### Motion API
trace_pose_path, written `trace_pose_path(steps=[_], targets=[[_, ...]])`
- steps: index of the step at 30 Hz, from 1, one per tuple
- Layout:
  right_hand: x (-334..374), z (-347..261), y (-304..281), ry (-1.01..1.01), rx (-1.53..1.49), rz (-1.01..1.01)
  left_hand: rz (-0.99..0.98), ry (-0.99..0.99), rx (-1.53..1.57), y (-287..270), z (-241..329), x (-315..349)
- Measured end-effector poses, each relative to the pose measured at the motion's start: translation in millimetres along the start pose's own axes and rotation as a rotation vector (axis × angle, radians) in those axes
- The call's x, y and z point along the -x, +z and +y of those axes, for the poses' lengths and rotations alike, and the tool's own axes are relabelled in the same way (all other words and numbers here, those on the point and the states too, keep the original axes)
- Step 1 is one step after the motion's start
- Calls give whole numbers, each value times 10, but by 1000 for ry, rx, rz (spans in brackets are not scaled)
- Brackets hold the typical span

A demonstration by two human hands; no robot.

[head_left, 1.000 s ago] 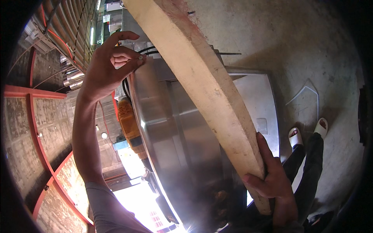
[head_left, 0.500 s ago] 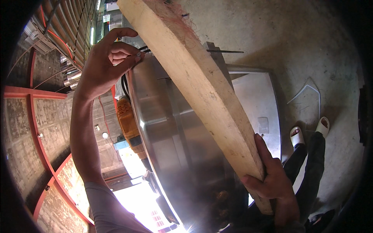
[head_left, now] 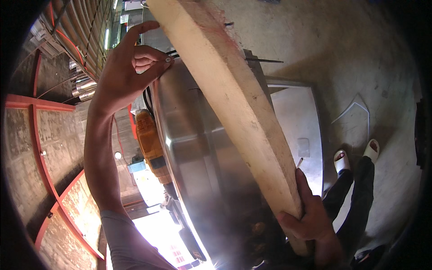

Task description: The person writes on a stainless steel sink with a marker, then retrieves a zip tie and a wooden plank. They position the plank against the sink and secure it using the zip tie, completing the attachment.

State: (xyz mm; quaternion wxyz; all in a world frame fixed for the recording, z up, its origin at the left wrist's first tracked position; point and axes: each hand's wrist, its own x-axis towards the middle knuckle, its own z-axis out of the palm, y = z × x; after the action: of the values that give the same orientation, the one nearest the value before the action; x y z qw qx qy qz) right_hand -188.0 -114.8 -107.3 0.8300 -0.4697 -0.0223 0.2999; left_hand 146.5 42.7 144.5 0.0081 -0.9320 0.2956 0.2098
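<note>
My right hand [head_left: 310,220] is wrapped round the lower end of a long, pale wooden beam [head_left: 234,105]. The beam slants up to the left across a shiny stainless-steel surface [head_left: 193,130], and frayed reddish fibres [head_left: 218,27] show along its upper edge. My left hand [head_left: 130,67] is closed in a pinch at the steel's upper left corner, with its index finger stretched toward the beam. Between thumb and fingers sits a small round metal piece [head_left: 168,60]; its exact kind is too small to tell. A short pale stick [head_left: 300,162] shows by my right fingers.
An orange and black power tool [head_left: 150,144] lies along the steel's left edge. A thin dark rod [head_left: 270,60] juts out beyond the beam. A light panel [head_left: 303,117] stands to the right. On the concrete floor lies a bent white strip [head_left: 368,110], near feet in pale slip-ons [head_left: 372,150].
The beam's upper end has shifted slightly right. My left hand has moved a little right with the small metal piece, its index finger straighter. My right hand keeps its hold, slightly lower.
</note>
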Motion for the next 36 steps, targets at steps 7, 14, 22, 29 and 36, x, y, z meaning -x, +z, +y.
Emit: trace_pose_path(steps=[7,14,22,29,36], targets=[[66,27,219,52,-44,-56,-19,-15,-37,-18,40,20],[27,-45,322,-75,-76,-57,-5,19,-175,-24,78,-3],[-8,22,368,-134,-27,-10,-15,3,-137,-27,91,-6],[-25,-11,367,-100,-17,-15,-27,-158,-296,-103,365,-82],[-15,-8,341,-29,-34,2,-22,-115,-166,-59,370,-80]])
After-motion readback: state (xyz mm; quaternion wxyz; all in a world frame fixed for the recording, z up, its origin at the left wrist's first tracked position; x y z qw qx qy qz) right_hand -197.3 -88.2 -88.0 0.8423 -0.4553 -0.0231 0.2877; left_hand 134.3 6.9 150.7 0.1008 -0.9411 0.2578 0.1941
